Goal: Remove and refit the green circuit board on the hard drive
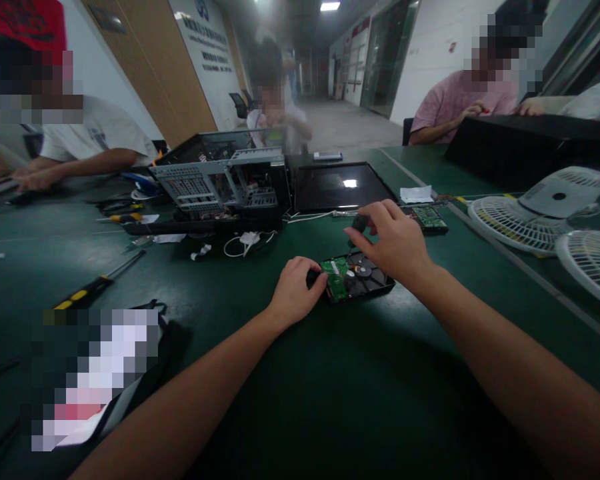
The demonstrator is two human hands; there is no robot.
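Note:
A hard drive (365, 279) lies on the green table with its green circuit board and round motor hub facing up. My left hand (300, 290) is closed at the drive's left end, thumb and fingers gripping that edge, with something dark between them that is hard to make out. Above the drive, my right hand (393, 237) pinches the dark handle of a small screwdriver (360, 225). Its thin shaft points down at the drive beside the circuit board; the exact tip is too small to see.
Behind stand an open computer case (220, 183) and a black panel (337, 187). Another circuit-board drive (430, 220) lies beyond my right hand. White fan parts (510, 223) are on the right. To the left are a yellow-black screwdriver (95, 287) and a blurred-out pouch (115, 380). Several people sit around.

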